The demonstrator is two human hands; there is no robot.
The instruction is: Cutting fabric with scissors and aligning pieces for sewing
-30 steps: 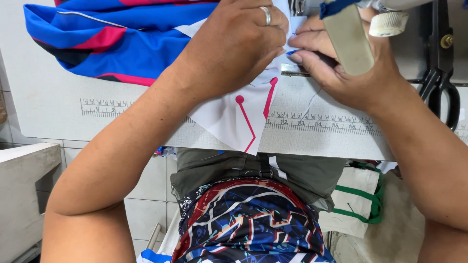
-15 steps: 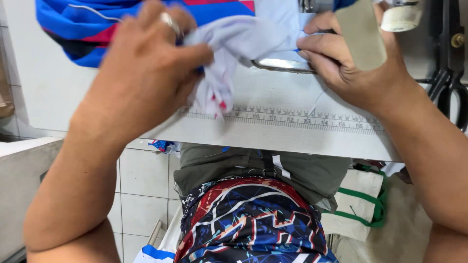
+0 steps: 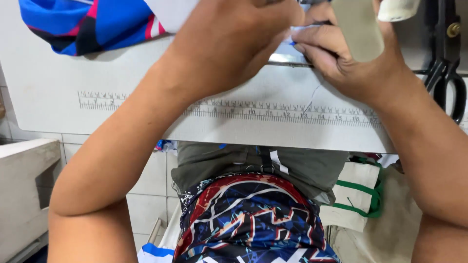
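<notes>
My left hand lies knuckles-up over the far middle of the white sewing table, closed on the white part of a blue, pink and white garment that trails off to the upper left. My right hand rests beside it. Its fingers point left along the shiny metal needle plate and meet the left hand, where a small blue scrap shows. What the fingertips pinch is hidden. A beige sewing machine part hangs above my right hand. A loose thread lies below it.
A printed ruler runs along the table's front edge. Black scissors lie at the far right. Below the table are my patterned clothing, a white bag with green handles, a tiled floor and a pale box at left.
The white cloth that lay over the ruler has been gathered by my left hand and pulled toward the far side. The ruler now shows bare. My right hand has stayed by the needle plate.
</notes>
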